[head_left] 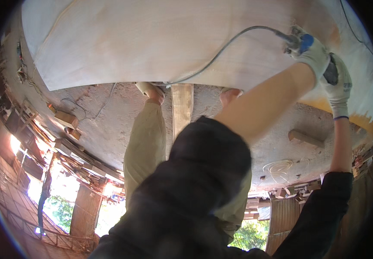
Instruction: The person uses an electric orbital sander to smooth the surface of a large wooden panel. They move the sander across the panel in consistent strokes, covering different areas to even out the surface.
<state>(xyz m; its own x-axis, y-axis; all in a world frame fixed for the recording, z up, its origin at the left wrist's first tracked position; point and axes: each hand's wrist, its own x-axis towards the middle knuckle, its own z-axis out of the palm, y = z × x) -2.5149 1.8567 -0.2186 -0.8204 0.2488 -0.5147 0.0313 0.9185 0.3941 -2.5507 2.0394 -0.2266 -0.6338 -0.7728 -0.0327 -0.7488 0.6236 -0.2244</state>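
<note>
A large pale, dusty wooden slab (152, 52) spans the far side of the view. At its right part, my left hand (318, 56), in a white glove, is closed around a corded power tool (294, 42). The tool's exact kind is hidden by the gloves. A dark cord (221, 49) arcs leftward from it across the slab to the near edge. My right hand (341, 86), also white-gloved, is beside the left one, its fingers around a dark rounded part (331, 71) that seems to belong to the same tool.
A wooden beam (182, 105) lies between my feet on the dusty floor (104, 138). Wood blocks (66, 119) are at the left, another wood piece (306, 139) at the right, near a coiled pale cable (278, 167). Stacked timber (82, 157) lines the left side.
</note>
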